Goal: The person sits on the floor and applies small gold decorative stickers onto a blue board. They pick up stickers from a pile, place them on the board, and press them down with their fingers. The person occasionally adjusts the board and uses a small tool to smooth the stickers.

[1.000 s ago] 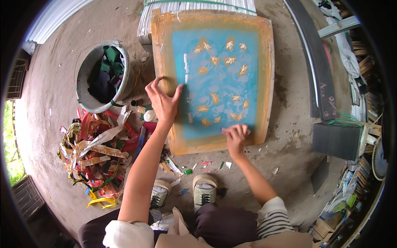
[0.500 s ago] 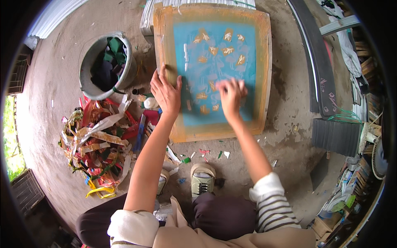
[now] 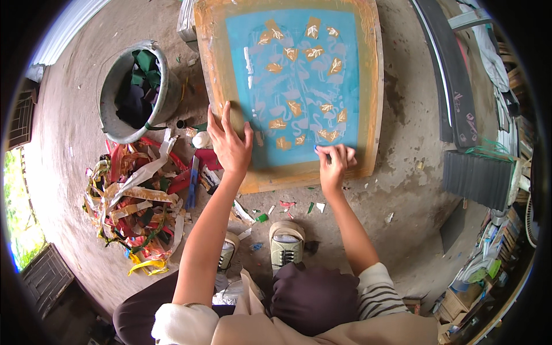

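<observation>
A screen-printing frame (image 3: 372, 69) with a tan taped border and a blue mesh (image 3: 244, 34) leans in front of me. Leaf shapes in tan patches and pale bird outlines show on the mesh. My left hand (image 3: 231, 141) lies with its fingers spread on the frame's left border. Near the mesh's lower right, below the leaf patches, my right hand (image 3: 334, 162) is closed, fingers curled. A small blue bit (image 3: 316, 149) shows at its fingertips; most of it is hidden, so its kind cannot be told.
To the left stands a grey bucket (image 3: 109, 109) of dark and green scraps. Below it lies a heap of coloured strips (image 3: 135, 201), with a white bottle (image 3: 201, 140) beside it. Dark grey stacked sheets (image 3: 477, 179) are at the right. My shoe (image 3: 286, 244) is near small floor scraps.
My right hand has moved down the mesh to its lower edge, uncovering leaf patches. My left hand stays on the border. The whole view has shifted slightly.
</observation>
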`<action>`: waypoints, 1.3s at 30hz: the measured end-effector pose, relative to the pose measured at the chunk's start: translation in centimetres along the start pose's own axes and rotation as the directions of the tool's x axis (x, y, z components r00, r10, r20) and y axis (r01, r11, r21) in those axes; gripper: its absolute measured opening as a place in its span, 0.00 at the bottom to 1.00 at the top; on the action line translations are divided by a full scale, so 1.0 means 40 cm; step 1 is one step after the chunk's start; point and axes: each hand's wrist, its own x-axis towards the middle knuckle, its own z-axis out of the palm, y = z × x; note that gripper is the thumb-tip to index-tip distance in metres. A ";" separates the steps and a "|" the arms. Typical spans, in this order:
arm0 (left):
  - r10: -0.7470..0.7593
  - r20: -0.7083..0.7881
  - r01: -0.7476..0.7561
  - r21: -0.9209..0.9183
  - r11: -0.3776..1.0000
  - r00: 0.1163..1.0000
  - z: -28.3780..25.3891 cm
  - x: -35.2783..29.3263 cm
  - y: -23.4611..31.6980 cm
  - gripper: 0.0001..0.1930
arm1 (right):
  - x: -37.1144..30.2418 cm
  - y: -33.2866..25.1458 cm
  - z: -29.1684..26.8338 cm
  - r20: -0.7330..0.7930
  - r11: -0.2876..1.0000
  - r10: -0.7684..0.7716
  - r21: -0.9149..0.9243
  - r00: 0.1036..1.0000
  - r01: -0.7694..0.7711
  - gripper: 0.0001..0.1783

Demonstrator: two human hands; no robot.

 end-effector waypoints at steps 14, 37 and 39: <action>0.220 0.195 -0.260 0.208 0.943 0.956 -0.026 -0.067 -0.029 0.36 | 0.262 0.031 0.021 -0.121 0.994 -0.006 -0.106 0.993 -0.007 0.04; 0.413 0.583 -0.472 -0.058 0.880 0.699 -0.211 -0.263 -0.132 0.37 | 0.044 -0.255 0.001 0.610 0.908 -0.407 0.349 0.680 0.231 0.14; 0.434 0.610 -0.504 -0.066 0.861 0.663 -0.226 -0.242 -0.140 0.33 | 0.084 -0.268 -0.025 0.635 0.894 -0.449 0.318 0.629 0.317 0.17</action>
